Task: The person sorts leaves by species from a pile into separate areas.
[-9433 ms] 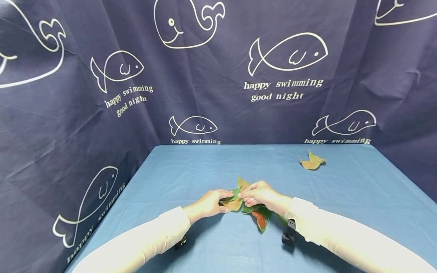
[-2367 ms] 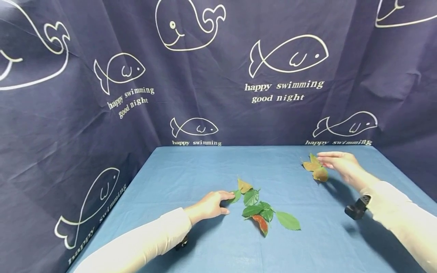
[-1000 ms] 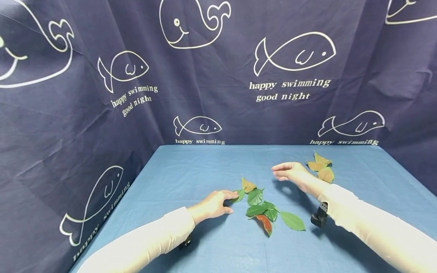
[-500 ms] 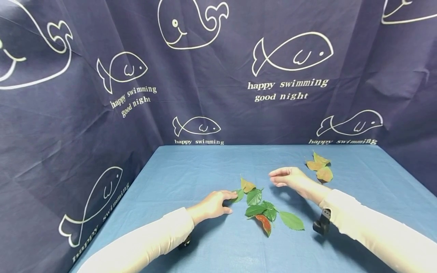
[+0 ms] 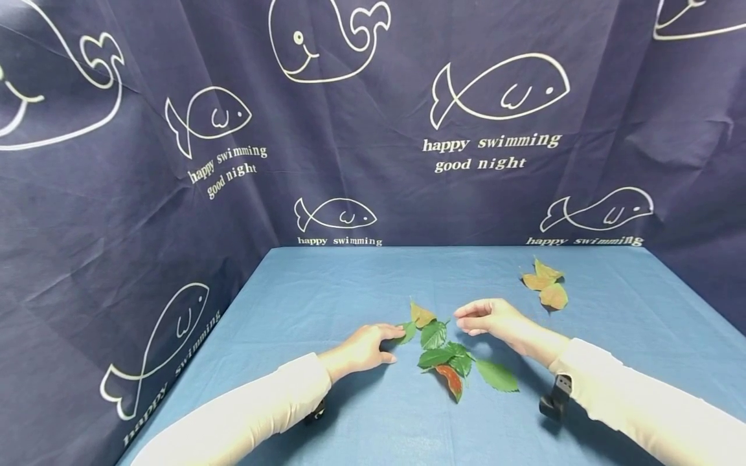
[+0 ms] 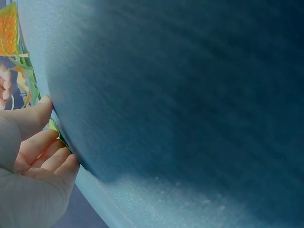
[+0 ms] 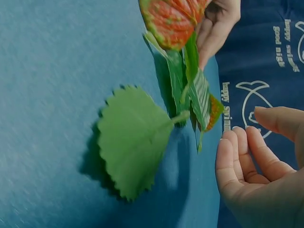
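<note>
My left hand (image 5: 364, 348) rests its fingertips on a green leaf (image 5: 409, 332), covering part of it, with the thumb held apart. A yellow-brown leaf (image 5: 422, 315) and a dark green leaf (image 5: 434, 335) lie just right of that one. Hovering right of this group, my right hand (image 5: 492, 322) has loosely bent fingers; in the right wrist view a gap shows between thumb and fingers, with nothing held. Nearer to me lie overlapping dark green leaves (image 5: 436, 357), a red leaf (image 5: 449, 380) and a light green, saw-edged leaf (image 7: 135, 142).
Several yellow-brown leaves (image 5: 553, 296) form a small group at the back right of the blue-covered table (image 5: 326, 285). A dark blue curtain (image 5: 350, 142) with white fish drawings hangs behind and at the sides. Each wrist carries a small black camera.
A yellow-brown leaf that lay by my left hand is gone from there; the far right group has gained one. My right hand has come back from that group toward the middle leaves. Left hand stays.
</note>
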The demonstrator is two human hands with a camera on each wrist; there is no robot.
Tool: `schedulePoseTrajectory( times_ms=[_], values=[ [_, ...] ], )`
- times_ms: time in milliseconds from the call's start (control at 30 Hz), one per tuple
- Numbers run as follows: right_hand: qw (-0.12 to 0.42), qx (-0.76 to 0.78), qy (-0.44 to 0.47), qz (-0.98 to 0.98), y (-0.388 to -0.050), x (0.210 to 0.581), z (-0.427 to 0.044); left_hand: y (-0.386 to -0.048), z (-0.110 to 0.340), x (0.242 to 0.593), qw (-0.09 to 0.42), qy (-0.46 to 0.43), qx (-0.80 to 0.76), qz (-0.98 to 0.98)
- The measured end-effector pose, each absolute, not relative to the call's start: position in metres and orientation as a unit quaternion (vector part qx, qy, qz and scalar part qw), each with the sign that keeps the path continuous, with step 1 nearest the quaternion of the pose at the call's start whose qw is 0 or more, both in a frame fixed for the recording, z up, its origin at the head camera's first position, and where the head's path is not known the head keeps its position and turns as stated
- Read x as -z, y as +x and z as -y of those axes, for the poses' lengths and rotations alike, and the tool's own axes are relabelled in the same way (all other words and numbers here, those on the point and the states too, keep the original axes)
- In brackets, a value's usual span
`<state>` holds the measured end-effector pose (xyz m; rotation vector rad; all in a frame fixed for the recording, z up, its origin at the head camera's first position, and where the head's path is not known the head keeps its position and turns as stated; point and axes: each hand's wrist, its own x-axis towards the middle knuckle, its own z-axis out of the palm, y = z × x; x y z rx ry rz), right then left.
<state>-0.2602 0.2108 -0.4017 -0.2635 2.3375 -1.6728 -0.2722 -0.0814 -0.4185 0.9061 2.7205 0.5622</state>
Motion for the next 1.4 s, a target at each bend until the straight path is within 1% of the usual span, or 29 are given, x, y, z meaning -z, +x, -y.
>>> schedulePoseTrajectory(
  times_ms=[267, 433, 567, 733, 1000, 1400],
  values=[
    [0.118, 0.546, -0.127, -0.820, -0.246, 0.404, -0.196, -0.273, 0.081, 0.419, 0.111, 0.307, -0.195, -0.925],
    [0.124, 0.550, -0.143, -0.813, -0.238, 0.407, -0.187, -0.273, 0.082, 0.420, 0.108, 0.308, -0.193, -0.925],
    [0.132, 0.558, -0.149, -0.806, -0.230, 0.409, -0.180, -0.273, 0.081, 0.421, 0.103, 0.309, -0.192, -0.926],
    [0.127, 0.554, -0.152, -0.809, -0.223, 0.412, -0.174, -0.273, 0.081, 0.421, 0.095, 0.315, -0.188, -0.926],
    [0.119, 0.524, -0.152, -0.829, -0.216, 0.414, -0.169, -0.273, 0.082, 0.421, 0.097, 0.314, -0.192, -0.925],
    [0.144, 0.510, -0.204, -0.823, -0.210, 0.410, -0.167, -0.273, 0.081, 0.421, 0.100, 0.311, -0.191, -0.926]
  ],
)
